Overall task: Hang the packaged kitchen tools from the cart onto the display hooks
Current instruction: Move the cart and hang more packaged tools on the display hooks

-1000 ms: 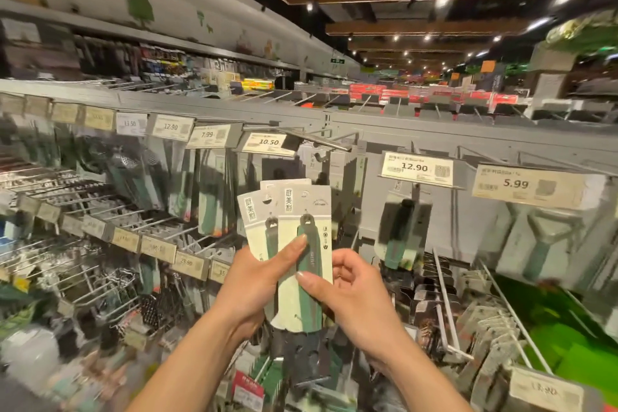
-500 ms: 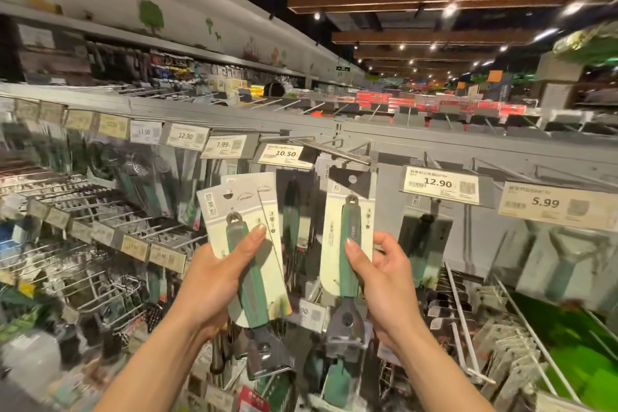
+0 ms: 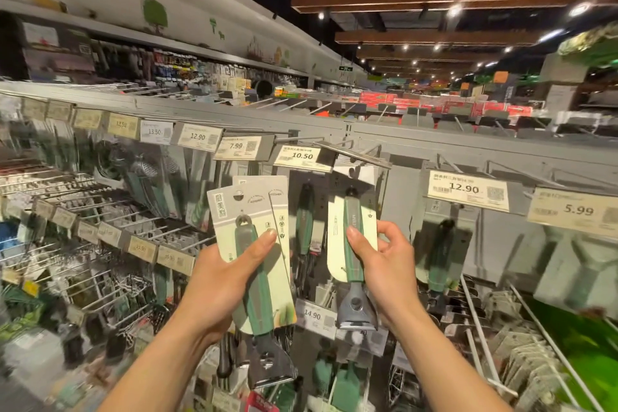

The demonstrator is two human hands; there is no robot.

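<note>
In the left hand (image 3: 220,281), raised before the display: a small stack of pale green cardboard-backed scrapers with dark green handles (image 3: 249,211). Thumb laid across the front handle, fingers hidden behind the cards, grip closed round the stack. At least two cards, slightly fanned, tops leaning left. Steel blade head of the front one hanging below the palm.

In the right hand (image 3: 391,264), level with the left and well apart from it: a single scraper of the same kind on a pale card (image 3: 336,244). Pinched between the thumb, pressed on the green handle, and curled fingers at the card's right edge. Held upright, grey blade head at the bottom, top of the card lifted to just beneath a long metal display hook (image 3: 356,154) jutting from the grey back panel (image 3: 411,150). Too dim there to tell whether threaded on the hook or only near it.

Just left of the hook, a cream price label reading 10.50 (image 3: 301,155). To the right, a label reading 12.90 (image 3: 468,189) and a label reading 5.99 (image 3: 575,211). Between the two hands, farther back, a green-handled packaged tool (image 3: 304,221) already hanging against the panel, with a 14.90 label (image 3: 312,314) below it. Off to the left, rows of wire hooks with blurred packaged utensils (image 3: 147,174).
</note>
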